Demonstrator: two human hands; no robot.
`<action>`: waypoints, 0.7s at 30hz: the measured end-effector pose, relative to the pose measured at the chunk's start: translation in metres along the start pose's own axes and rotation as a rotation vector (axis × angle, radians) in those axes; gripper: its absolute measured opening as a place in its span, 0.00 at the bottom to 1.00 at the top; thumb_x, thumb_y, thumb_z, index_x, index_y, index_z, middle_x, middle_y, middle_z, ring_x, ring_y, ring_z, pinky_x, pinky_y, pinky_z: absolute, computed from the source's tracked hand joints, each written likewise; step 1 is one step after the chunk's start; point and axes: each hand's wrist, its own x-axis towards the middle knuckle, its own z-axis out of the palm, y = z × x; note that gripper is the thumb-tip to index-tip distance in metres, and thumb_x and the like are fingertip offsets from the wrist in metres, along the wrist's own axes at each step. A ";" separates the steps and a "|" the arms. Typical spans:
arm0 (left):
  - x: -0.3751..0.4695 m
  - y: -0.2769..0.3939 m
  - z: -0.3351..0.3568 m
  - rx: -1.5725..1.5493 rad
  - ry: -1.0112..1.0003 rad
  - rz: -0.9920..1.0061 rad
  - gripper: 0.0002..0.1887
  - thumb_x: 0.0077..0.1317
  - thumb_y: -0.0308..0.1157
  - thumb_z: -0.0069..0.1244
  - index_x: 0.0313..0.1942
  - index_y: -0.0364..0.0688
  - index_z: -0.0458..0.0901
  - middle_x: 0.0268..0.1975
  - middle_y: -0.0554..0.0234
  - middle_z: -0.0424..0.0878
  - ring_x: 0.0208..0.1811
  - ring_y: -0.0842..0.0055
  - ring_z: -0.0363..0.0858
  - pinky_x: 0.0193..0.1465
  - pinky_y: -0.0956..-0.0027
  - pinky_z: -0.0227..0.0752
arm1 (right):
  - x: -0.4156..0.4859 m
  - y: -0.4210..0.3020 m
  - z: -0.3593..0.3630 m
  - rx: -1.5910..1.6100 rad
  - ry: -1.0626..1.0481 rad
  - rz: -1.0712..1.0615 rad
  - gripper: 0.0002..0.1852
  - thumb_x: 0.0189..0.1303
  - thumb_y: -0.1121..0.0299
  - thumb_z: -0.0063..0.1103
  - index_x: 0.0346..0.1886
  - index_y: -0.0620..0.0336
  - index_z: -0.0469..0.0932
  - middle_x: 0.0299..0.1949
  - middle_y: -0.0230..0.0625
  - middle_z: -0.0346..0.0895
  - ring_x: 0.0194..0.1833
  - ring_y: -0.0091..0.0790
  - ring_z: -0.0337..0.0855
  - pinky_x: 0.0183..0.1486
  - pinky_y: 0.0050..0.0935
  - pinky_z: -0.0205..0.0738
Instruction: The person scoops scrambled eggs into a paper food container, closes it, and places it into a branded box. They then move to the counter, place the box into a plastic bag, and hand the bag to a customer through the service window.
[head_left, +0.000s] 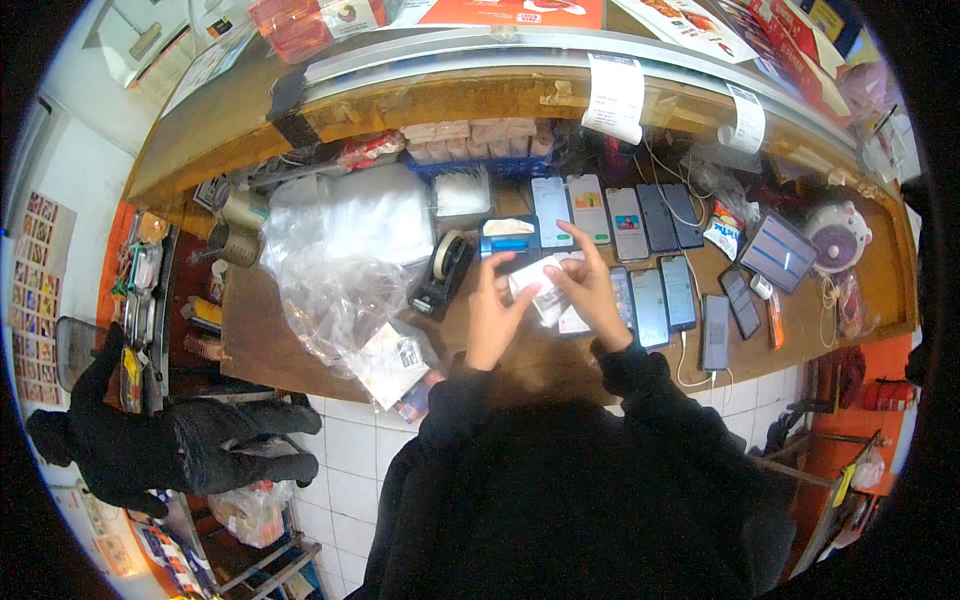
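Both of my hands hold a white folded paper slip (547, 300) over the wooden counter. My left hand (495, 315) pinches its left side between thumb and fingers. On the right side, my right hand (596, 292) grips it with the thumb, its index finger raised. Just behind the slip sits a blue and black receipt printer (510, 241), with a black tape dispenser (442, 274) to its left. A smartphone with a lit screen (551, 211) stands beyond my right fingertip. Another lit phone (574, 322) lies partly hidden under my right hand and the slip.
Several phones (649, 307) lie to the right, some on white cables, near a tablet (778, 251) and a small fan (836, 236). Clear plastic bags (337, 277) cover the left side. Printed receipts (615, 97) hang from the shelf edge. A person in dark clothes (142, 442) stands at left.
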 end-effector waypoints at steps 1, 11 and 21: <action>-0.003 0.009 0.000 -0.002 0.079 -0.008 0.28 0.58 0.28 0.59 0.55 0.40 0.62 0.35 0.51 0.84 0.36 0.72 0.84 0.39 0.73 0.73 | -0.005 -0.001 0.007 -0.046 0.033 -0.061 0.35 0.55 0.77 0.63 0.66 0.55 0.59 0.22 0.27 0.76 0.26 0.13 0.72 0.29 0.16 0.64; -0.013 0.029 -0.040 -0.025 0.060 -0.025 0.24 0.60 0.22 0.55 0.54 0.39 0.63 0.33 0.62 0.80 0.33 0.85 0.78 0.34 0.82 0.68 | -0.014 -0.016 0.058 -0.015 0.083 -0.027 0.28 0.50 0.83 0.64 0.59 0.64 0.72 0.37 0.35 0.81 0.35 0.17 0.79 0.36 0.16 0.73; 0.005 0.019 -0.064 -0.204 0.342 0.144 0.12 0.60 0.19 0.54 0.42 0.35 0.71 0.33 0.66 0.79 0.38 0.82 0.78 0.40 0.80 0.69 | 0.000 -0.019 0.108 -0.453 0.358 -0.382 0.07 0.42 0.72 0.71 0.28 0.57 0.85 0.33 0.37 0.73 0.40 0.34 0.73 0.41 0.28 0.67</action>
